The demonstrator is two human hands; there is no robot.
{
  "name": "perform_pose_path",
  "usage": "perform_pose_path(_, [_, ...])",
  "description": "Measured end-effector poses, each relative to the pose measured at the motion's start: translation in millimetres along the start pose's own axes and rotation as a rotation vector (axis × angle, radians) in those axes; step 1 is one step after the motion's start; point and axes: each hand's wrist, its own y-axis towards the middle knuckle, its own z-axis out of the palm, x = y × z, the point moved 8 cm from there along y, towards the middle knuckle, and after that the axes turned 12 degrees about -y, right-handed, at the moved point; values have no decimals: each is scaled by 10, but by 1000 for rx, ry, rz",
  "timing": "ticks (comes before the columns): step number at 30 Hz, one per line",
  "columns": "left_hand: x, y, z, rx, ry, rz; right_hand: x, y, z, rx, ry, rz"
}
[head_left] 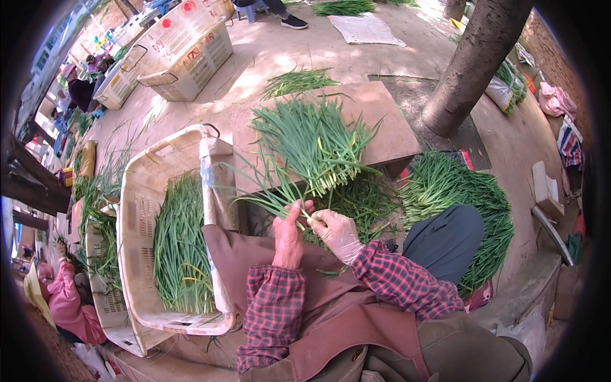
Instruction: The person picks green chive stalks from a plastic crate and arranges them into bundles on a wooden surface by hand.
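My left hand [289,237], bare, is closed around a small bunch of chives [272,198] whose leaves fan out to the upper left. My right hand [335,234], in what looks like a thin pale glove, pinches the pale stem ends of the same bunch. Just beyond, a larger heap of chives [312,140] lies on a low board table [391,137], its white ends toward me. Loose green trimmings [363,204] lie below the table's near edge. Both hands are above my lap, over a brown apron [254,254].
At my left stands a white plastic crate [143,223] holding chives. A big chive pile [484,210] lies by my right knee. A tree trunk [474,63] rises beyond the table on the right. More crates [191,63] stand at the far left, and other people sit nearby.
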Motion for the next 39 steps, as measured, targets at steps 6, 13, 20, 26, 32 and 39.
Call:
perform_pose_path(6, [12, 9, 8, -11, 18, 86, -257, 137, 538, 368, 802, 467])
perform_pose_path(13, [-125, 10, -28, -16, -23, 149, -284, 120, 539, 97, 692, 367])
perform_pose_path(20, [-445, 25, -10, -60, -92, 312, -991, -682, 553, 604, -504, 27])
perform_pose_path(26, [-199, 76, -175, -175, -251, 72, -255, -1, 105, 46, -677, -200])
perform_pose_path(32, [-110, 85, -24, -96, -170, 28, -371, 651, 369, 22, -820, -166])
perform_pose_path(39, [-197, -1, 94, -24, -234, 11, -698, 939, -18, 152, -68, 277])
